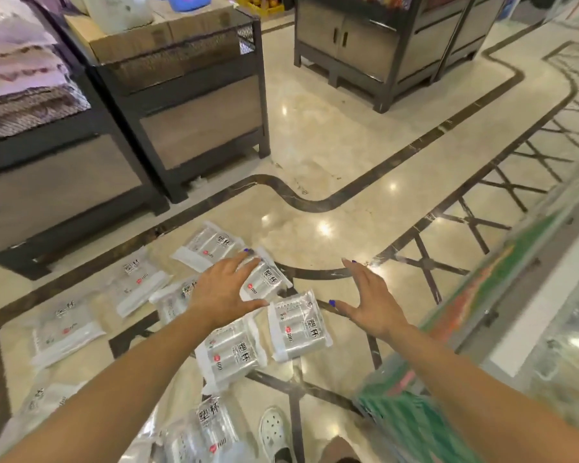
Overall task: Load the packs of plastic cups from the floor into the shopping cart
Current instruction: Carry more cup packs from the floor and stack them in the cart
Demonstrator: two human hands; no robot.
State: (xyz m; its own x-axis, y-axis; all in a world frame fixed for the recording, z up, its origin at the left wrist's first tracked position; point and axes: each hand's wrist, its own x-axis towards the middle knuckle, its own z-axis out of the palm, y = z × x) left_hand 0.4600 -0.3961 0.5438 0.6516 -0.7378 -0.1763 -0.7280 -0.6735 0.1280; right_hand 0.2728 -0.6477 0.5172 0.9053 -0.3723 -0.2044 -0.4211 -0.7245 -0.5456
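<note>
Shopping cart [502,295], blurred, probably its rim, right of the packs of plastic cups [296,324] scattered on the floor [331,145]. Left hand [224,289] and right hand [370,302] above packs, fingers spread, holding nothing.

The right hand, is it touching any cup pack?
Apart. The head view shows the right hand open over bare floor, with a visible strip of floor between its thumb and the nearest pack.
</note>
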